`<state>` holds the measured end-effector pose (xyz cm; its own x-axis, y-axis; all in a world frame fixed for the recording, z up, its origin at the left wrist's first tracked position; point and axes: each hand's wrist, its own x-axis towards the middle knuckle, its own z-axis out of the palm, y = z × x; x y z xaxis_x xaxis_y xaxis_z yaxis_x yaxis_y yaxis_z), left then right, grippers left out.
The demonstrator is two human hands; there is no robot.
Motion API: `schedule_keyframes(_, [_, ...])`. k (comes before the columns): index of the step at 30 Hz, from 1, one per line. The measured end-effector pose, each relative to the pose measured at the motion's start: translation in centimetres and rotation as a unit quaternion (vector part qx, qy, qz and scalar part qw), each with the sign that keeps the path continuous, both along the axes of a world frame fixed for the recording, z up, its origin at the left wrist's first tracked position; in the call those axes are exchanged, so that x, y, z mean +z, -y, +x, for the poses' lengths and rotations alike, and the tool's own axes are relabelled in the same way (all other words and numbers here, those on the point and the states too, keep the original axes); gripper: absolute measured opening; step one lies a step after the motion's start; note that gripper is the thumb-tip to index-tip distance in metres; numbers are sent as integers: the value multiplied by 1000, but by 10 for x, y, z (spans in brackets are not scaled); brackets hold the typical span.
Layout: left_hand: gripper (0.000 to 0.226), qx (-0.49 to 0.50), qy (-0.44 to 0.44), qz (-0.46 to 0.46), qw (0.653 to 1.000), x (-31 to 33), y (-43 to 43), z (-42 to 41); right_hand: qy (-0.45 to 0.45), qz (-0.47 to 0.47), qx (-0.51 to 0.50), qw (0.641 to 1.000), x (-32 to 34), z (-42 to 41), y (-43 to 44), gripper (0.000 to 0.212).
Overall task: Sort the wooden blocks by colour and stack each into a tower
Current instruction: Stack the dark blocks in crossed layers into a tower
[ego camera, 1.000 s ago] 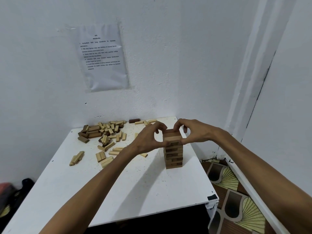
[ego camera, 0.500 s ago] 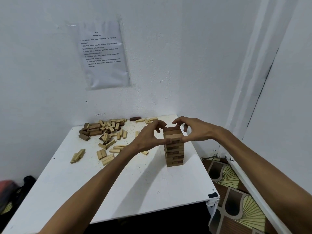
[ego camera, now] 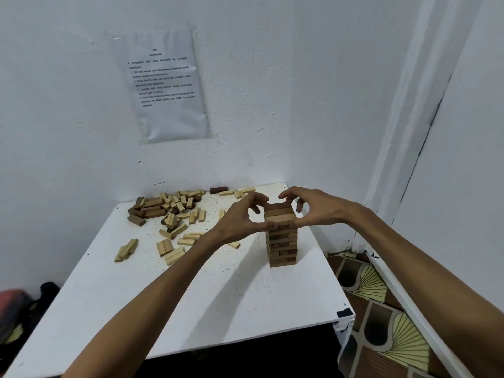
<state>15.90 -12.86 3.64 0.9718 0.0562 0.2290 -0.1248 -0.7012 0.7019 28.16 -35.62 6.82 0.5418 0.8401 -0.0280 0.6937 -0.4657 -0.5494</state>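
Note:
A tower of brown wooden blocks stands upright on the right part of the white table. My left hand and my right hand cup its top layers from either side. Both thumbs touch the tower's sides, and the fingers arch apart just above and behind the top. Neither hand holds a loose block. Light-coloured blocks lie scattered at the table's back left, mixed with a few dark brown blocks. One dark block lies alone by the wall.
A printed sheet hangs on the wall behind the table. The table's right edge is close to the tower, with a patterned floor mat below it. Dark bags sit on the floor at the left.
The fingers of both hands have lifted from the tower's top and spread apart, while the thumbs stay at its sides. The tower has not moved.

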Motion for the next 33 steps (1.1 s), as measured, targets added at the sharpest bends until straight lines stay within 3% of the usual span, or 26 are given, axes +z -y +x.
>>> schedule_keyframes(4, [74,-1,-9,-17,1000,-2,0,-2,-21,8,0,1000,-3,4,2,82])
schedule_keyframes(6, [86,13,-7,-57,998,-7,3,-5,-108,82,-34,990,-10,5,6,73])
schedule_keyframes(10, [102,66,0,-259,964,-26,19,-14,-283,323,-190,883,-54,-12,4,77])
schedule_keyframes(15, [112,147,-18,-417,897,-69,47,-11,-376,355,-261,815,-106,-42,-14,92])
schedule_keyframes(18, [102,168,-28,-453,875,-88,58,-2,-378,369,-276,803,-116,-50,-26,102])
schedule_keyframes(24, [109,161,6,-516,841,-104,73,19,-382,410,-272,782,-118,-62,-42,83])
schedule_keyframes(28, [93,146,13,-514,845,-122,77,31,-386,412,-267,781,-121,-67,-48,76])
schedule_keyframes(33, [94,147,3,-529,836,-123,78,35,-387,428,-261,774,-123,-71,-52,76])
